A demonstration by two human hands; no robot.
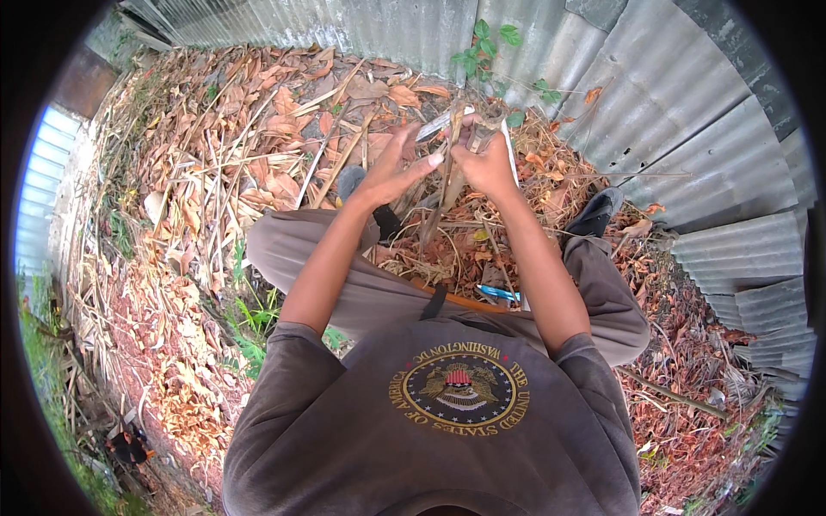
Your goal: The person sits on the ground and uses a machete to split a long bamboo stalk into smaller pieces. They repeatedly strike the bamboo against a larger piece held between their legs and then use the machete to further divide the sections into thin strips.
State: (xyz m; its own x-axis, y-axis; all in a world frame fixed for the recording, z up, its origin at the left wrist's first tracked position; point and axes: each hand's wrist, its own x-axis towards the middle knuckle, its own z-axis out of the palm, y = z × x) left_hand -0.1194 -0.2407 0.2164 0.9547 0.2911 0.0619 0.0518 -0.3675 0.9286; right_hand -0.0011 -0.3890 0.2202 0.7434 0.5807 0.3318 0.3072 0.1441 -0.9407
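A: so going from the camera outward, why are the knees out so wide? All I get up close is a dark T-shirt (344, 430) and then trousers (297, 258) bowing out both sides

B: I'd guess it's to make a workspace down low. Both forearms reach forward over the legs, so the hands meet in front of the body

A: and the blue-and-white thing (497, 293)?

B: lying in the gap between the legs, near the right forearm. Too small to tell what it is, but that spot's handy if it's meant to be within reach lol

A: ok, hands. What's each one doing?

B: right hand (490, 168) is curled in narrow, looks like it's pinching a dry strip (448, 176), though some fingertips are hidden. Left hand (391, 175) is wide, thumb stuck out toward the strip, fingers well apart. Can't tell if it's touching

A: so one steadies, one's free?

B: that's my read. The strip hangs roughly lengthwise between the two hands, lower end down toward the litter, so either hand can get at it

A: and past that?

B: leaf litter (284, 189) spread all round, then corrugated metal sheets (680, 112) at the back, overlapping, probably to leave no gaps, with a green plant (484, 47) growing up against them
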